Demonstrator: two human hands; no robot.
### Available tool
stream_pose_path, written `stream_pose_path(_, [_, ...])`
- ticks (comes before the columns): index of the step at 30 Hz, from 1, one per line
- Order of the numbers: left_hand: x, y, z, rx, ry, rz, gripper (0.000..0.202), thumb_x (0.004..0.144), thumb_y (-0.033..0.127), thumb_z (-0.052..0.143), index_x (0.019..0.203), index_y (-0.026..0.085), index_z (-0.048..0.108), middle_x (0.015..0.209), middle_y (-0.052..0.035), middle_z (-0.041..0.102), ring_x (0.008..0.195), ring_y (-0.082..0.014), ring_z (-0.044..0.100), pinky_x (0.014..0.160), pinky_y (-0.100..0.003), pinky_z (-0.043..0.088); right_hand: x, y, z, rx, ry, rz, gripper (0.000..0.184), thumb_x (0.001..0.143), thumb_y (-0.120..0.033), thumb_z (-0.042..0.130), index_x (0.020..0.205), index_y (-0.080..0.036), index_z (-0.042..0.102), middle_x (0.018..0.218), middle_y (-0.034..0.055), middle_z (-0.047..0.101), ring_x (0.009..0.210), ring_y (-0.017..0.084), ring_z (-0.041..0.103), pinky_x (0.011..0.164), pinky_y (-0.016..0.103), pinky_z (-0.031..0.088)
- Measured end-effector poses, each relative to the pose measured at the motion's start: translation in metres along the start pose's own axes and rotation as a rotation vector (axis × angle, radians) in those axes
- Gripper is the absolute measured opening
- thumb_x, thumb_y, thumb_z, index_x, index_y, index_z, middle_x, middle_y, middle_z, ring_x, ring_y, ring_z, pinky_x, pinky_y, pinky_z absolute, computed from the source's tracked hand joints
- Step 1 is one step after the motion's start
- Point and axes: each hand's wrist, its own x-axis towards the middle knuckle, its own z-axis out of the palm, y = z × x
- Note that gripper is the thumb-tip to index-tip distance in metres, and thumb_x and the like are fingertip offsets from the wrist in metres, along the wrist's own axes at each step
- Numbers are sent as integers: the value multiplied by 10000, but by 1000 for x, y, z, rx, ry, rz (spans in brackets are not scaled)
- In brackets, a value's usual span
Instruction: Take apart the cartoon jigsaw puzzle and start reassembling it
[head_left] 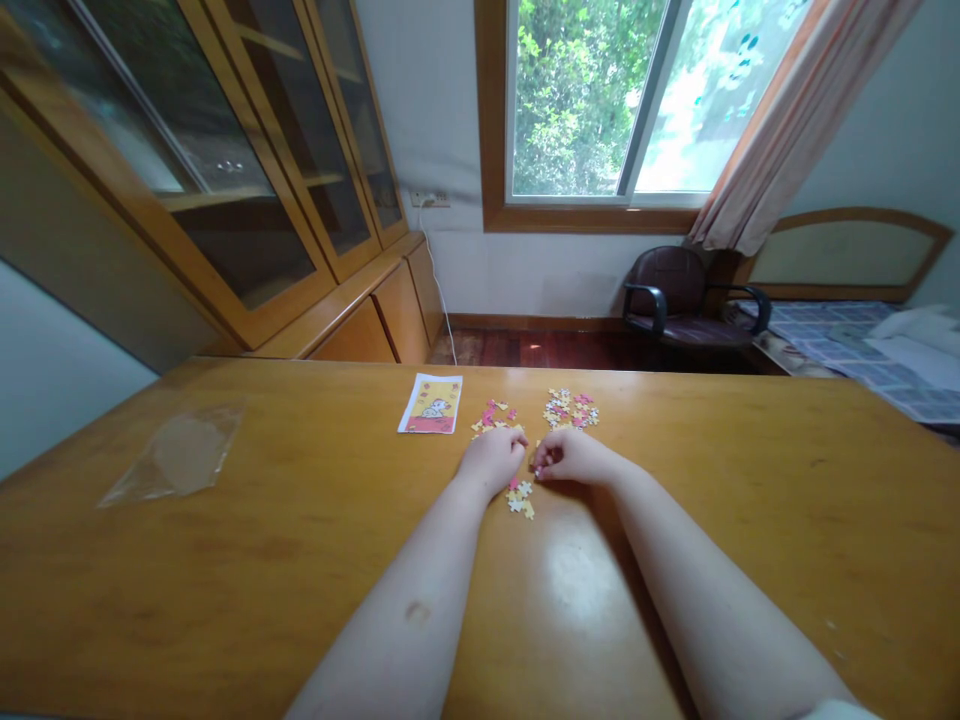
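Note:
My left hand (493, 458) is over the table with its fingers curled inward, and whatever they may hold is hidden. Facing it, my right hand (574, 456) pinches a small jigsaw piece (538, 472), pale and pinkish, at its fingertips. Between my wrists and nearer to me lies a small cluster of jigsaw pieces (519, 498) in white, yellow and pink. Beyond my left hand is another group of pieces (492, 412), partly covered by the hand. A denser pile of pieces (570, 408) lies just past my right hand.
A picture card (430, 404) with a white cartoon animal lies left of the pieces on the wooden table (300, 560). Farther left is a clear plastic bag (184, 452). Past the table stand a glass-door cabinet (300, 200), an office chair (675, 295) and a bed (862, 330).

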Motion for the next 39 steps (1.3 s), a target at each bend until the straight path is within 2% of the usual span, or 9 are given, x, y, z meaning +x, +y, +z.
stream_pose_path(2, [-1, 1, -1, 6, -5, -15, 313, 833, 215, 426, 981, 259, 699, 1046, -17, 704, 983, -187, 622, 838, -274, 472, 0, -6, 4, -23, -72, -27, 262, 604, -318, 750, 827, -181, 726, 635, -36, 577, 582, 100, 501, 549, 208, 367])
stream_pose_path(7, [-1, 2, -2, 8, 1, -15, 314, 828, 204, 431, 980, 263, 699, 1047, -13, 705, 985, -186, 622, 837, -269, 473, 1, -18, 12, -203, -71, -5, 235, 605, -312, 743, 820, -218, 734, 649, -40, 599, 583, 100, 504, 550, 212, 351])
stream_pose_path(13, [0, 0, 0, -4, 13, -11, 304, 828, 212, 436, 971, 264, 700, 1038, -12, 707, 975, -189, 625, 830, -278, 478, 0, -9, 8, -136, -77, -4, 141, 637, -276, 692, 744, -185, 705, 619, -37, 594, 556, 93, 491, 531, 207, 344])
stream_pose_path(16, [0, 1, -1, -7, 9, -15, 308, 834, 203, 436, 979, 260, 702, 1041, -15, 707, 988, -187, 623, 849, -274, 472, 3, 1, 1, -68, 89, 4, 123, 675, -262, 656, 743, -164, 683, 645, -13, 615, 597, 108, 514, 552, 210, 364])
stream_pose_path(19, [-1, 3, -2, -28, 13, -29, 318, 839, 192, 434, 1002, 254, 699, 1063, -14, 703, 1005, -185, 619, 868, -273, 468, 6, 6, -3, -165, 333, 53, 87, 704, -230, 623, 739, -171, 676, 662, 2, 620, 624, 120, 517, 570, 220, 366])
stream_pose_path(21, [-1, 4, -3, -42, 20, -37, 324, 842, 189, 433, 1023, 252, 694, 1083, -14, 698, 1016, -184, 616, 874, -270, 467, 8, 4, -1, -259, 390, 63, 93, 721, -213, 606, 758, -188, 687, 697, 9, 628, 650, 125, 523, 592, 225, 369])
stream_pose_path(26, [0, 2, -2, -43, 36, -17, 323, 841, 200, 432, 1015, 255, 699, 1070, -11, 701, 998, -180, 618, 856, -262, 468, 6, -4, 6, -377, 313, 17, 148, 767, -247, 588, 824, -224, 723, 801, 26, 649, 705, 132, 543, 656, 238, 380])
stream_pose_path(33, [-1, -1, 1, 16, -29, 130, 339, 795, 206, 427, 903, 275, 741, 959, -4, 715, 915, -177, 623, 805, -261, 470, -2, -2, -3, -200, 52, -10, 256, 657, -360, 704, 848, -189, 717, 643, -23, 596, 577, 105, 488, 555, 219, 349])
stream_pose_path(39, [-3, 0, 3, 54, -59, 185, 340, 789, 218, 435, 904, 291, 747, 945, -4, 717, 898, -184, 628, 783, -267, 473, -3, 0, -4, -155, -17, -2, 208, 637, -309, 696, 793, -174, 716, 619, -29, 583, 561, 95, 480, 530, 210, 333])
